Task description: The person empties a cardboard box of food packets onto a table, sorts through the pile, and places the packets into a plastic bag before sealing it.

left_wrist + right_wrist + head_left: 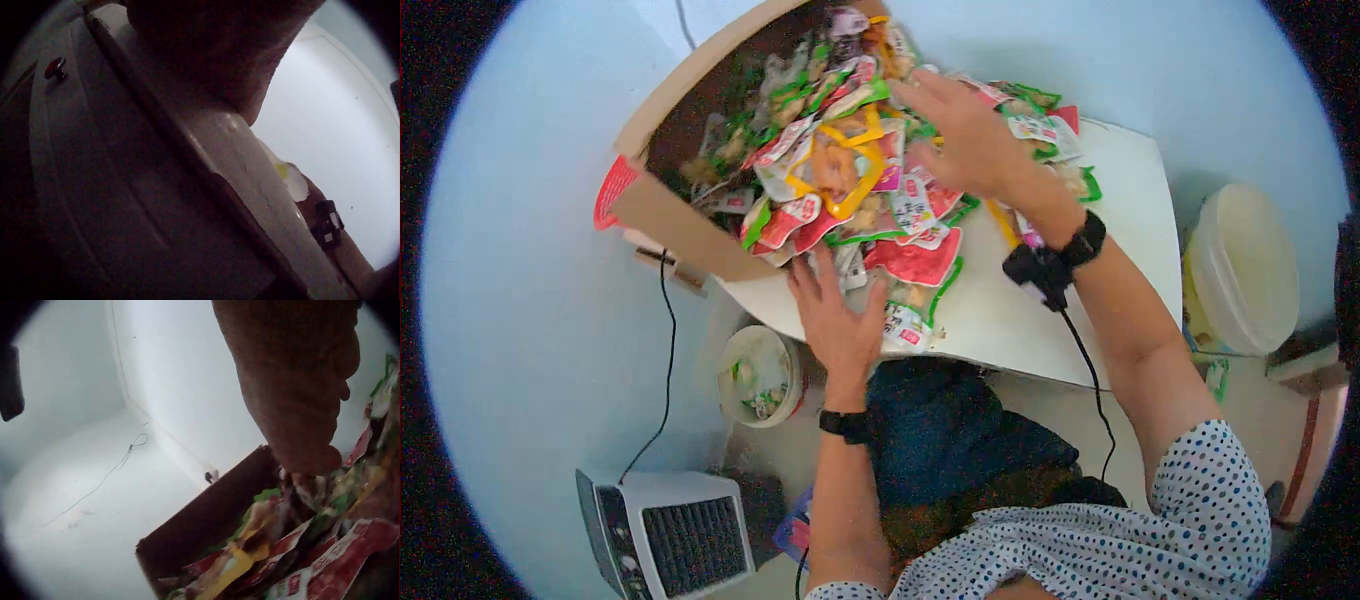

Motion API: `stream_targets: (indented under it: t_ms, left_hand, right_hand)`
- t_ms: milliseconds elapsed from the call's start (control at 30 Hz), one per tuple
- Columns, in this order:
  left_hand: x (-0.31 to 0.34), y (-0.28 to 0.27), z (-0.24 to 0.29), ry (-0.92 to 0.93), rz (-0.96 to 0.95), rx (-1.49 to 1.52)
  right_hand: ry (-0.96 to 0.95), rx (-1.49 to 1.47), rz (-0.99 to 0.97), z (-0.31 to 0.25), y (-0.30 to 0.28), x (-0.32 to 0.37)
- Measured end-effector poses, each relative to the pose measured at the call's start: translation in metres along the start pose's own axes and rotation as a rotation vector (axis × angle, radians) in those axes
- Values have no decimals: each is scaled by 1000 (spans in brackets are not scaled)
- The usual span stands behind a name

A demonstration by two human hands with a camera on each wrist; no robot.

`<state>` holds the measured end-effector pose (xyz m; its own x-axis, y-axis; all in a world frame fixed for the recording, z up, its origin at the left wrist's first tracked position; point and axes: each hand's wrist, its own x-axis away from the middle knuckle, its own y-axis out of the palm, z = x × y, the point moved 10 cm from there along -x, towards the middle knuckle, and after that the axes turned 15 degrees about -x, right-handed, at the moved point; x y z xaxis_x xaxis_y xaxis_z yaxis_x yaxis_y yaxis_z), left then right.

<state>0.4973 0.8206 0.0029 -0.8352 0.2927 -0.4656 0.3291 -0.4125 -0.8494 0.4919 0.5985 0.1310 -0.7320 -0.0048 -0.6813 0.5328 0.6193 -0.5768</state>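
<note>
A cardboard box [690, 225] lies tipped on its side at the left of the white table [1070, 320], its mouth facing the tabletop. Small sealed snack packets spill out of it in a heap; among them are a yellow-edged packet [836, 170] and a red packet [920, 260]. My right hand [975, 140], fingers extended, reaches over the far side of the heap. In the right wrist view it appears dark above the packets [350, 556]. My left hand [840, 315] is spread at the near edge of the heap, fingertips at the packets by the box's lower corner.
Several packets lie at the table's back right. Below its front edge stands a white bucket [793, 375] with packets inside. A larger pale bucket [1250, 270] is at the right. An air cooler [690, 540] sits at lower left, and a cable [1092, 370] hangs from the right wrist.
</note>
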Motion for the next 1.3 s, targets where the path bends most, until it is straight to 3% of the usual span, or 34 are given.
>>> stream_targets:
  t_ms: [100, 267, 433, 667, 933, 1000, 1100, 1167, 1200, 1300]
  left_hand:
    - [0, -6, -5, -46, 90, 61]
    - [1, -22, -16, -148, 191, 279]
    - [0, -33, -18, -176, 208, 255]
    - [2, -32, -12, -147, 228, 179]
    - [-1, -27, -13, -148, 100, 142]
    - [-2, -27, -15, -141, 94, 144]
    - [-2, -28, -18, -158, 59, 162]
    - [-1, -30, -17, -146, 129, 158]
    - [-2, -29, -17, -140, 149, 154]
    - [-4, -22, -10, -132, 143, 131]
  right_hand:
    - [-341, -43, -46, -87, 23, 5]
    - [-417, 81, -211, -132, 68, 26]
    - [-320, 113, -250, -134, 84, 19]
    - [-428, 259, -296, -137, 126, -7]
    - [-294, 375, -354, -110, 150, -19]
    - [-250, 399, -353, -97, 150, -20]
    - [-331, 424, -305, -103, 132, -18]
    - [-296, 446, -321, -88, 127, -16]
    - [-355, 422, -283, -88, 123, -15]
    - [-294, 304, -292, -76, 110, -14]
